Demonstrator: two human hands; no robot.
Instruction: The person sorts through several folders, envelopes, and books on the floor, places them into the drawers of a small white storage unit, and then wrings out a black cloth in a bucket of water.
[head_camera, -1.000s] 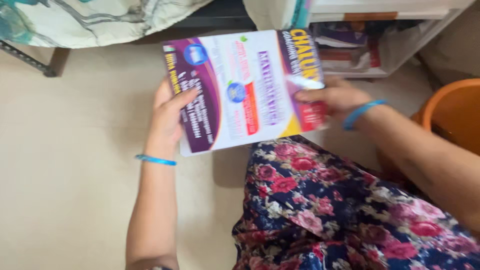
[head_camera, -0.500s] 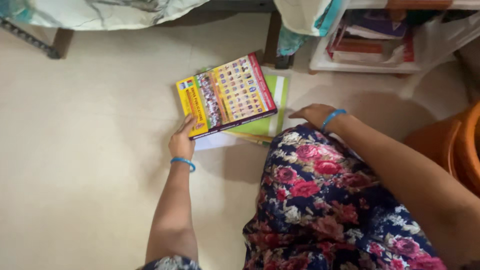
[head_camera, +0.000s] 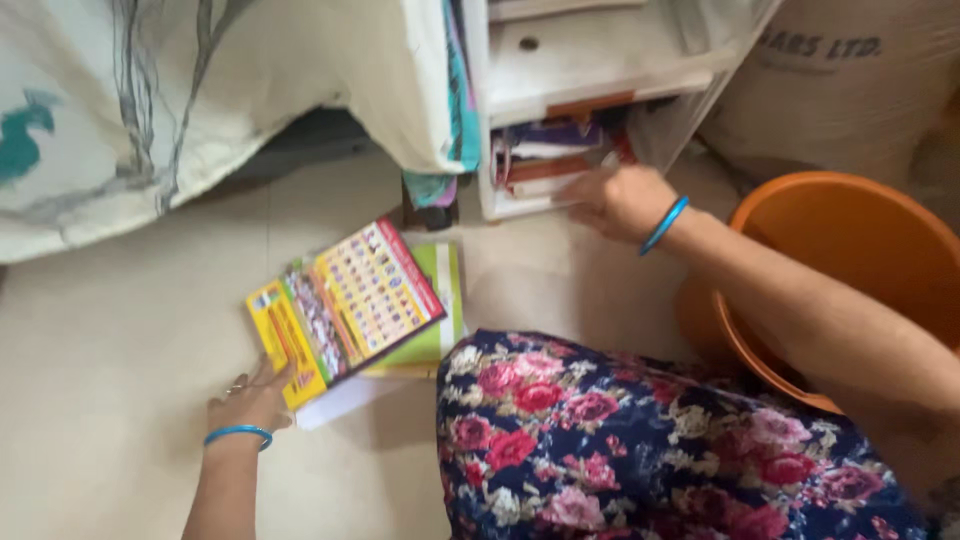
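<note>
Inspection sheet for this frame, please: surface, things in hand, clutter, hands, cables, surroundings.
Surface: pale floor, bare where visible.
Things in hand: yellow picture book lies on top of a green book on the floor; stacked books sit in the bottom compartment of a white shelf unit.
Clutter: orange tub beside the shelf; teal cloth hangs at the unit's edge.
Hands: left hand rests on the floor, touching the yellow book's corner; right hand reaches into the shelf, at the stacked books; grip unclear.
Cables: nothing seen.
Surroundings: patterned bedsheet drapes upper left; pale sack upper right; floral garment in the foreground.
</note>
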